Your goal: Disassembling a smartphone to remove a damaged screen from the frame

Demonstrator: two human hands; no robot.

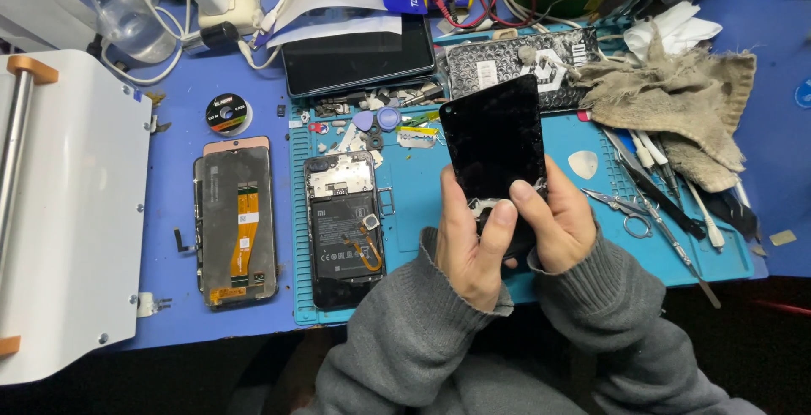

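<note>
over the blue mat (pixel 405 204), left hand (pixel 469 250) and right hand (pixel 557 225) both grasping black screen (pixel 494 136), opened phone (pixel 342 229) beside, rag (pixel 676 94) behind

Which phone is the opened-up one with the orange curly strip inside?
Find the teal work mat. At its left edge lies the opened phone, left of the hands. Unlike the screen panel on the blue table, it shows a black battery.

A blue workbench (pixel 169 94) is carrying a teal rubber work mat (pixel 422 187). Left of the mat, a detached phone screen with orange flex cables (pixel 236 225) is lying face down; beyond that a white machine (pixel 76 212) is sitting. Above the screen a small solder-wire spool (pixel 227 114) is resting.
</note>
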